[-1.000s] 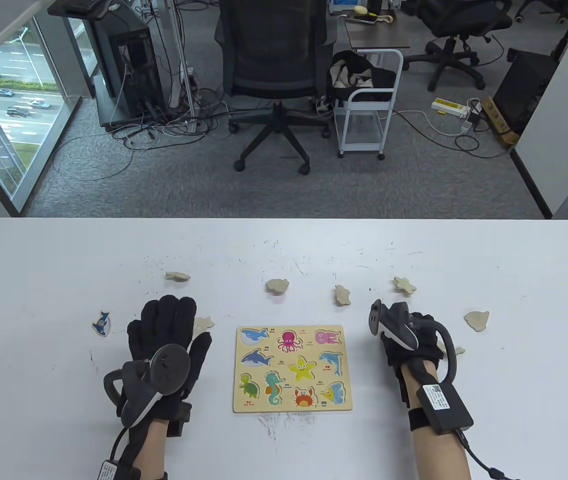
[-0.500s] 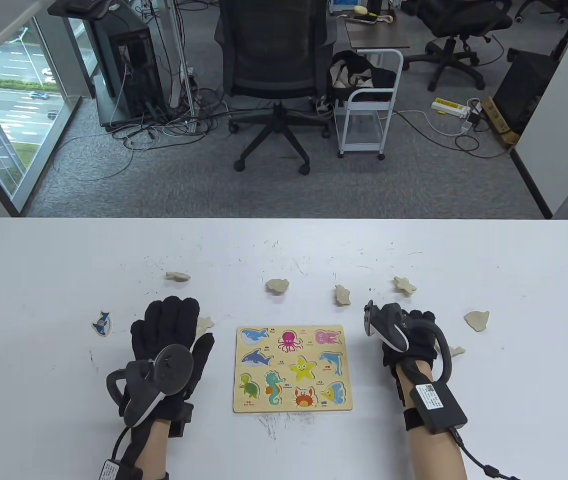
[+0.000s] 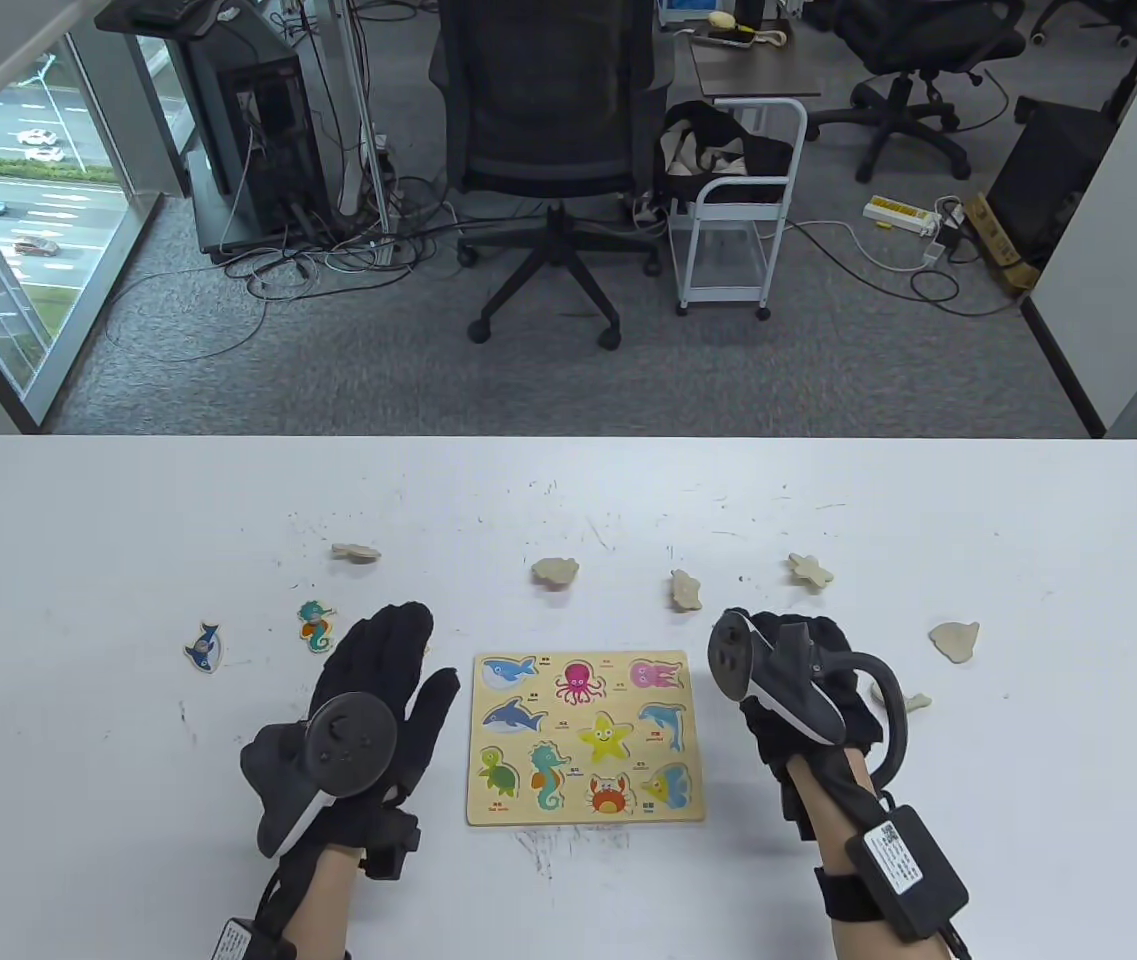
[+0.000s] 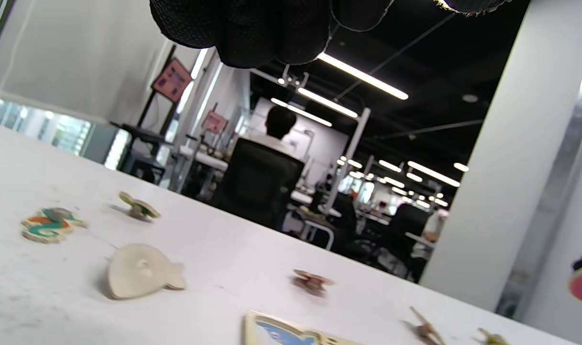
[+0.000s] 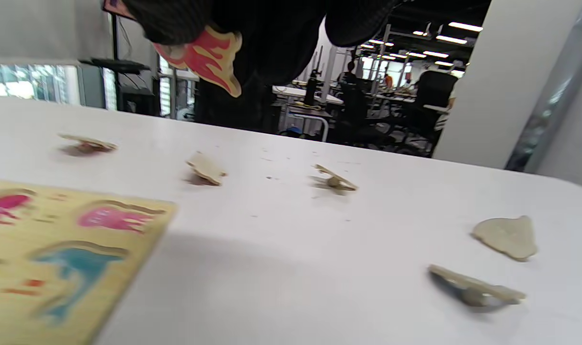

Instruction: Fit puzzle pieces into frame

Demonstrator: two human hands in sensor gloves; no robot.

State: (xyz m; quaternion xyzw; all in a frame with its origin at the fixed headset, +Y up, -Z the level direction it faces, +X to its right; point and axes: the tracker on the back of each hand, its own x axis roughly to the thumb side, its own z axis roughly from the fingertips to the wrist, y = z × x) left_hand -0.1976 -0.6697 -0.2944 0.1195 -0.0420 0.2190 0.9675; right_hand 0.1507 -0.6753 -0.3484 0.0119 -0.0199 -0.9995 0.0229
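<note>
Behind the white table point(image 3: 128, 520), an office chair point(image 3: 548, 130) stands.

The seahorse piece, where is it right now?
In the table view, the seahorse piece lies face up left of the frame, between the shark piece and the left hand.

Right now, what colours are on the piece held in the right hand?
Red with pale yellow wavy stripes on the piece, clearest in the right wrist view.

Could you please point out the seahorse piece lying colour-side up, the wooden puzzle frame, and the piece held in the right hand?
teal-and-orange seahorse piece point(image 3: 316, 625): table view, its body.
wooden puzzle frame point(image 3: 586, 738): table view, board's centre.
red-and-yellow wooden piece in the right hand point(image 5: 209, 55): right wrist view, its painted face.
</note>
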